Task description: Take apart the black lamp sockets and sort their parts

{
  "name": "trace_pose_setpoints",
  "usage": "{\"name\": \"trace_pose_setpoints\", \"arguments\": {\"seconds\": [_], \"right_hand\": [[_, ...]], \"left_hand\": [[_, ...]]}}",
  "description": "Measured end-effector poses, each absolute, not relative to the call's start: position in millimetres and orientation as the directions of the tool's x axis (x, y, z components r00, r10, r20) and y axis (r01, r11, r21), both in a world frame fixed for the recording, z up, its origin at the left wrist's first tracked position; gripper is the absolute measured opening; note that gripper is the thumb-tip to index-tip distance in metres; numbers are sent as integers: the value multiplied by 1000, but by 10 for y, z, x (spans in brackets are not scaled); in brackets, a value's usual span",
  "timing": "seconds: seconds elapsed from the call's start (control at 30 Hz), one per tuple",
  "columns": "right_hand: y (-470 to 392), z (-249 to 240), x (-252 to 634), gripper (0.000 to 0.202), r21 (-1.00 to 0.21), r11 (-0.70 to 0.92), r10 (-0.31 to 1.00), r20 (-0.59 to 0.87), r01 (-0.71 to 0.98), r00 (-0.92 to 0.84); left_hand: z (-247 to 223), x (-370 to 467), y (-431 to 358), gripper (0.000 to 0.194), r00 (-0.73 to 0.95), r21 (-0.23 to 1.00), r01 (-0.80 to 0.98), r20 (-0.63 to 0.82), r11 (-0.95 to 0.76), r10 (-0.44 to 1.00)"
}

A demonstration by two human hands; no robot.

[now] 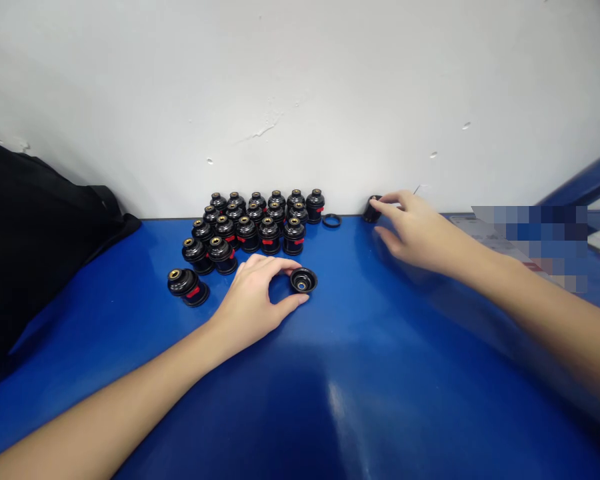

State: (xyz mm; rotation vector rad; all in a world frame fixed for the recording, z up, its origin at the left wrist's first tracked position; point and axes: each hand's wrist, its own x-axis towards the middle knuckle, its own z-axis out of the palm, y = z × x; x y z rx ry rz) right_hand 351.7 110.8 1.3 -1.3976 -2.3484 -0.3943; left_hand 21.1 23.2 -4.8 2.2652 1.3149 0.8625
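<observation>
Between the thumb and fingers of my left hand [260,293] is a small black cup-shaped cap [303,283], its hollow side facing up and a small hole at its centre. My right hand [410,227] reaches to the back of the table, fingertips at a black cylinder [371,209] that stands near the wall. Its index finger touches the cylinder's top, while the thumb seems a little apart from it. A black ring [331,221] lies flat between the cylinder and a group of black lamp sockets [270,237] with brass-coloured tops and red tabs.
One lamp socket [189,287] stands at the group's front left, slightly tilted in view. Black cloth [40,240] covers the left side of the blue table [260,413]. A white wall [330,87] closes off the back. Papers [467,230] lie at the right, partly blurred out.
</observation>
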Motion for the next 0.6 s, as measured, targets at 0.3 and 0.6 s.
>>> {"name": "trace_pose_setpoints", "arguments": {"seconds": [0.3, 0.6], "right_hand": [[1094, 81, 3435, 53, 28, 482, 771, 460, 876, -440], [1060, -5, 3380, 60, 99, 451, 784, 432, 887, -446]], "left_hand": [[-57, 204, 228, 34, 368, 595, 641, 315, -484, 875], [-64, 204, 242, 35, 375, 590, 639, 321, -494, 870]]}}
